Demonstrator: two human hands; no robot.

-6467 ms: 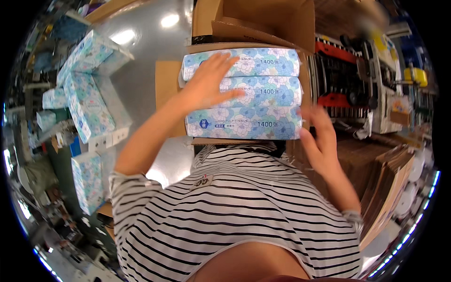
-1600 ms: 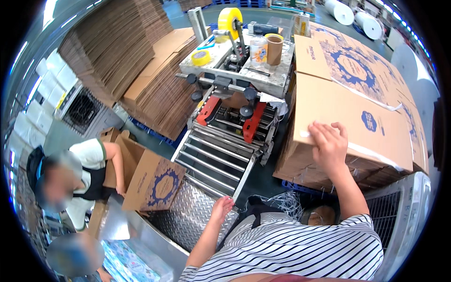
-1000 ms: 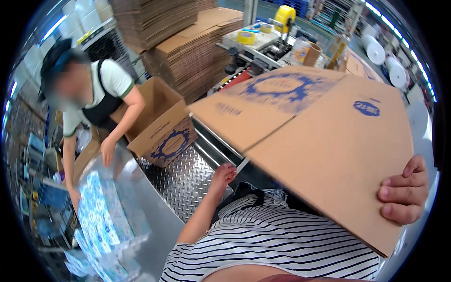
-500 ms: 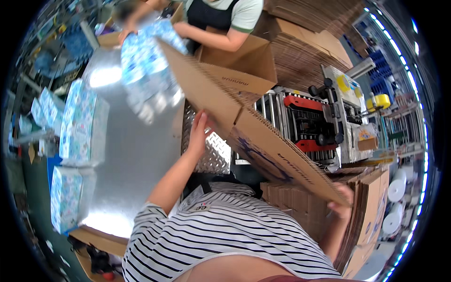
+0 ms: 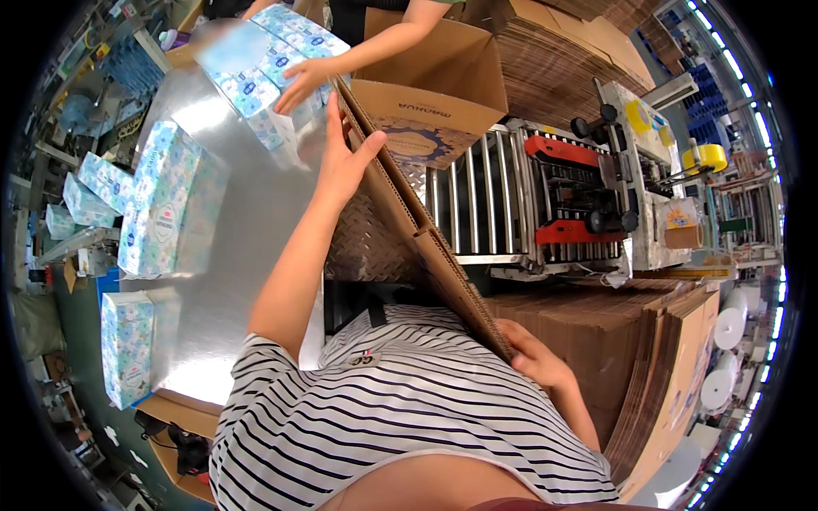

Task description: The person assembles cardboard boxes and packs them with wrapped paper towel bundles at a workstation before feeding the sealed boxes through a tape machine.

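Observation:
A flattened cardboard box stands nearly edge-on in front of me, slanting from far left to near right. At its far end my left hand grips it, thumb over the top edge. Near its lower right corner my right hand holds the near end, with some fingers hidden behind the board. Just beyond my left hand, a co-worker's hand reaches over a cluster of blue floral plastic-wrapped packs on the metal table.
An open carton stands at the far side by a roller conveyor with a red-and-black taping machine. Stacked flat cartons lie at my right, more at the back. Further floral packs line the table's left side.
The flattened box has swung from showing its broad face to nearly edge-on. My right hand has come left and inward with it; my left hand has moved farther away. The co-worker's packs now rest on the table.

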